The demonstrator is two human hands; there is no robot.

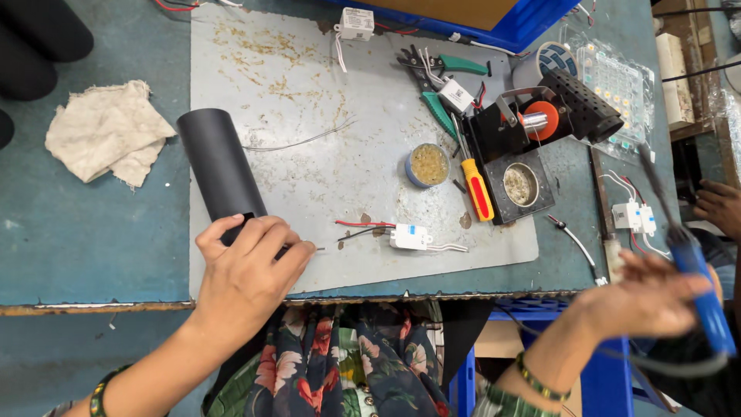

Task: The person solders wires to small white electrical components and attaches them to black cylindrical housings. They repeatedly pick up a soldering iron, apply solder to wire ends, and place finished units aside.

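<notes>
Left hand (247, 270): grip closed over the near end of a black tube (220, 166), fingers wrapped across it, pinning it to the grey mat (309, 100) at the mat's near-left corner, close to the front edge of the surface (93, 247). Right hand (648, 297): grip clamped on the blue handle of a soldering iron (698, 278), held off the surface beyond its right front corner; motion-blurred, tip dark and angled up toward the far edge. Tube long axis runs from the near edge toward the far-left, slightly tilted left; open far end points away from the person. A thin wire (305, 140) lies on the mat just right of the tube. Small white driver module (409, 237) with red and black leads sits near the mat's front edge, loose, apart from the tube. Judgement: early stage; tube is positioned and held, iron in hand, but no joint between module, wire and tube is visible yet. Solder stand (532, 123), yellow-red screwdriver (477, 188), green pliers (444, 77) at right; rag (108, 131) at left.
</notes>
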